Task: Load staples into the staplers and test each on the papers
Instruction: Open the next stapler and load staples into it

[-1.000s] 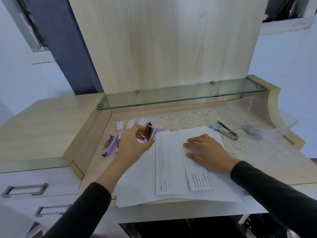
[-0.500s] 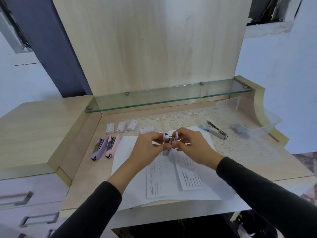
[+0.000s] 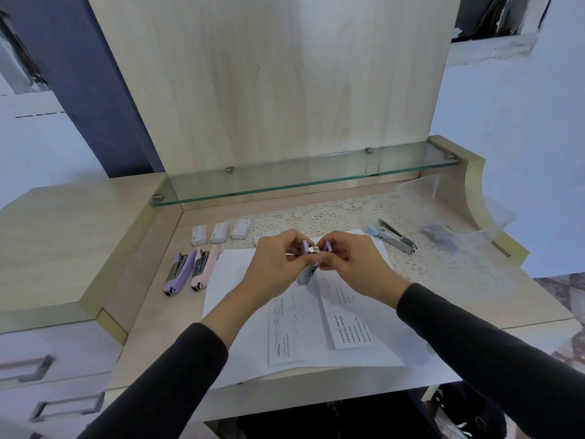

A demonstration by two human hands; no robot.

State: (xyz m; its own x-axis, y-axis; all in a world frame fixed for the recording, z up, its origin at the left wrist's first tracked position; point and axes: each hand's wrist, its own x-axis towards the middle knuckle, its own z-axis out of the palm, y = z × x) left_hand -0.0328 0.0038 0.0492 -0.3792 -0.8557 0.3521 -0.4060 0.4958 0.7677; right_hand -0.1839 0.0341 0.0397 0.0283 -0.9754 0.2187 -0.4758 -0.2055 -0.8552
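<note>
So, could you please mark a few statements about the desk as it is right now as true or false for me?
1. The left hand and the right hand together hold one purple stapler above the papers. True.
2. The pink stapler sits on the papers. False: it lies on the desk, left of them, beside a lilac stapler.
3. A blue-ended metal stapler lies on the lace mat, to the right of the hands. True.
4. The staple boxes are stacked in a pile. False: they lie side by side in a row behind the pink and lilac staplers.
</note>
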